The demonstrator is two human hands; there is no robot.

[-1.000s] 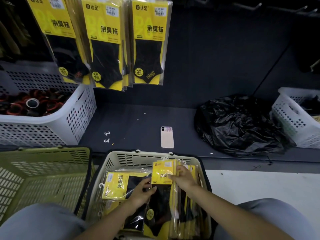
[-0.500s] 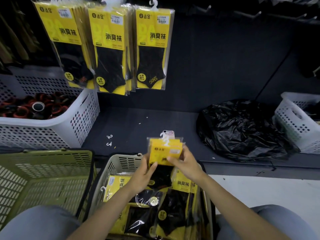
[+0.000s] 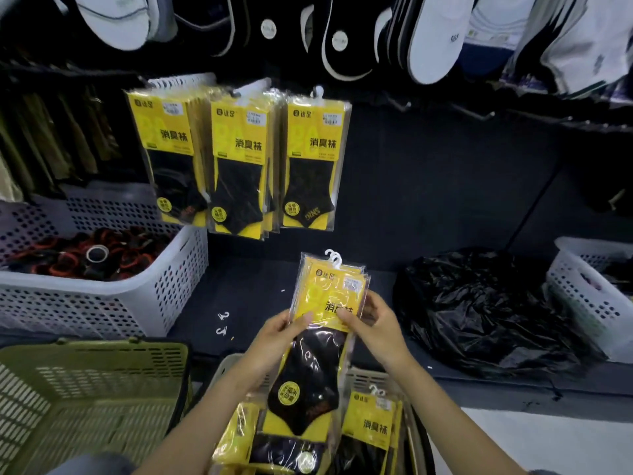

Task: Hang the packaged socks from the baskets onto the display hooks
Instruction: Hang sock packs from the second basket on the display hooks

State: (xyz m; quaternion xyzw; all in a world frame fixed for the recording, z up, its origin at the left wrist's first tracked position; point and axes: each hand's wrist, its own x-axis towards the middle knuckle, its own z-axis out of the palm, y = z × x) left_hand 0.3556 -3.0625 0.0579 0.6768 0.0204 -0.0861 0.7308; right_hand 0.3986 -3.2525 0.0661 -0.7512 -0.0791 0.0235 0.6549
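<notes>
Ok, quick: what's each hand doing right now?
Left hand: closed on the sock packs, left edge.
Right hand: closed on the same sock packs, right edge.

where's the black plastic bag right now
In the head view the black bag lies on the low dark shelf at right, between the held sock packs and the white basket.

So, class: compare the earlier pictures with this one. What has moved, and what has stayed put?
Both hands, left and right, have lifted a bundle of sock packs up out of the beige basket, towards the display. Their grip on it stays. The hanging packs, white basket and black bag are unchanged.
</notes>
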